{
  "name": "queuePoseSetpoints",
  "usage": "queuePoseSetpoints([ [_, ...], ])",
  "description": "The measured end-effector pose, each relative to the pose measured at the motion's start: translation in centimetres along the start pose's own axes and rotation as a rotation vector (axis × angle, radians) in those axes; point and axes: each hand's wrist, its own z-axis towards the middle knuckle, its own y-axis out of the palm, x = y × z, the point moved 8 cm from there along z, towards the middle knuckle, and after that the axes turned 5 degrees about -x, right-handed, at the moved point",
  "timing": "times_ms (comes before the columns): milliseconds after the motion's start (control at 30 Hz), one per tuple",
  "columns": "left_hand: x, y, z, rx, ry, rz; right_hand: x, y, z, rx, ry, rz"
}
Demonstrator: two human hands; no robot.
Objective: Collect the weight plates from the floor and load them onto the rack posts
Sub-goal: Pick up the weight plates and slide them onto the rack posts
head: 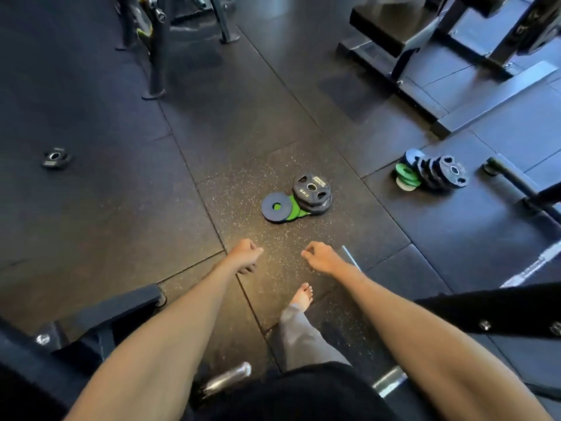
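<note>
A small pile of weight plates lies on the speckled floor mat ahead: a black 5 kg plate on top of others, a green plate and a flat blue-grey plate beside it. A second pile of black plates with green ones lies to the right. One small black plate sits alone at far left. My left hand and my right hand hang loosely curled above the floor, short of the middle pile, holding nothing. Chrome posts stick out near my body.
A bench frame stands at the back right, and a rack's uprights at the back left. A dark machine foot reaches in from the right. My bare foot stands on the mat below my hands.
</note>
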Motion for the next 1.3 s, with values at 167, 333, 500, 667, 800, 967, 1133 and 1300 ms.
queuePoseSetpoints([
  [167,10.8,-5.6,7.3,-0.025,0.047,0.041,-2.4,-9.5,6.8,0.04,0.034,0.091],
  [333,20.1,-9.4,13.6,-0.047,0.128,0.122,-3.1,-15.6,13.4,0.055,0.079,0.165],
  [500,26.6,-12.1,22.6,-0.119,0.151,0.292,-2.8,-20.2,20.9,0.102,0.127,0.314],
  [667,33.5,-14.8,32.3,-0.19,0.195,0.468,-3.4,-24.0,28.1,0.186,0.232,0.478],
  [800,37.8,-16.3,38.9,-0.285,0.255,0.586,-5.0,-26.7,33.6,0.226,0.345,0.513],
  [967,39.7,-15.5,48.0,-0.351,0.254,0.629,-2.4,-26.9,41.3,0.304,0.488,0.672],
  [1133,36.9,-10.6,60.1,-0.348,0.218,0.638,4.4,-24.5,49.3,0.317,0.587,0.747],
  [1300,33.0,-5.4,71.6,-0.279,0.178,0.579,14.1,-20.1,58.0,0.356,0.662,0.733],
])
